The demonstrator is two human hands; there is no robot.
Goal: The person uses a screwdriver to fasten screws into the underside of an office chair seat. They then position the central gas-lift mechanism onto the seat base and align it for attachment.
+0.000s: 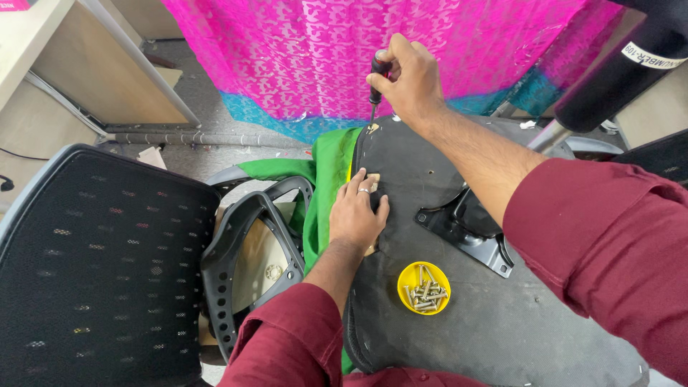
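Left hand (358, 215) flat on seat (459, 330), right hand (405, 79) gripping screwdriver (377, 79)

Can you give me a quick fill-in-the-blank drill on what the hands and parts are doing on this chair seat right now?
1. The right hand grips a ____ with its tip at the seat's far edge.
2. The left hand presses flat on the black ____.
3. The screws sit in a small round ____ lid.
4. The cloth under the seat's left edge is ____.

Missing words: screwdriver; seat underside; yellow; green
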